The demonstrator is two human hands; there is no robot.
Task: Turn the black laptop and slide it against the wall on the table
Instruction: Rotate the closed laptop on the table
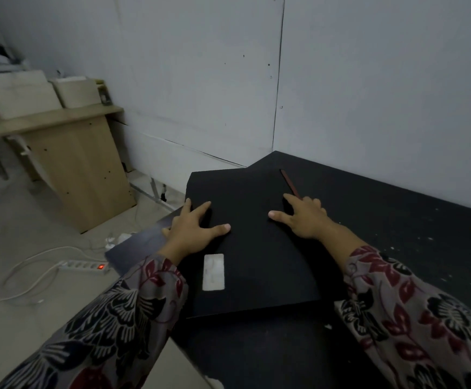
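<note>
The wall (369, 80) is seen running behind the far edge of the table (397, 234), a black surface flecked with pale crumbs towards its right side. The floor (18, 214) is seen past the table's left edge, with a wooden cabinet (79, 169) standing on it against the wall and pale boxes (18, 94) stacked on top.

The laptop (251, 248) is laid closed and flat near the table's far left corner, turned at an angle to the table's edges. Its far left corner is carried out beyond the table's left edge, over the floor. Its far right corner is brought near the wall, but whether it touches cannot be told. A white sticker (213, 272) is borne on the lid towards the near left.

The left hand (192, 228) is spread flat on the lid by the laptop's left edge, fingers splayed and the outer fingers curled over that edge; nothing is enclosed in it. The right hand (304, 217) is pressed open on the lid near the laptop's right edge, thumb and forefinger stretched apart, with nothing clasped. Both wrists are covered by flowered sleeves (425, 318).

A thin reddish stick (289, 182) is seen lying along the laptop's right edge, beyond the right hand. A power strip (84, 267) with a lit red switch is lying on the floor, its white cable (26, 273) looped beside it.
</note>
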